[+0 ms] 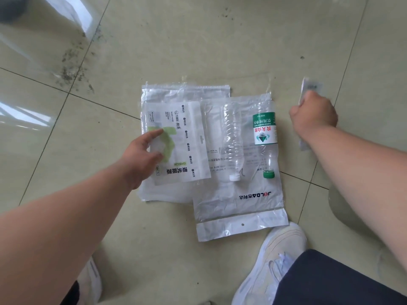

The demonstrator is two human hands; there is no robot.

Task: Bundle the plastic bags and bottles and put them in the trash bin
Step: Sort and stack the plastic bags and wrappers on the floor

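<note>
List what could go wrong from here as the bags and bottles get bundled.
1. Both bottles, the clear one and the green-label one, lie loose on the big bag; lifting or folding it may roll them off.
2. The left hand only rests open on the sleep-mask bag; the overlapped, slick bags may slide apart.
3. The right hand is closed on a blurred packet, so only one hand is free.
</note>
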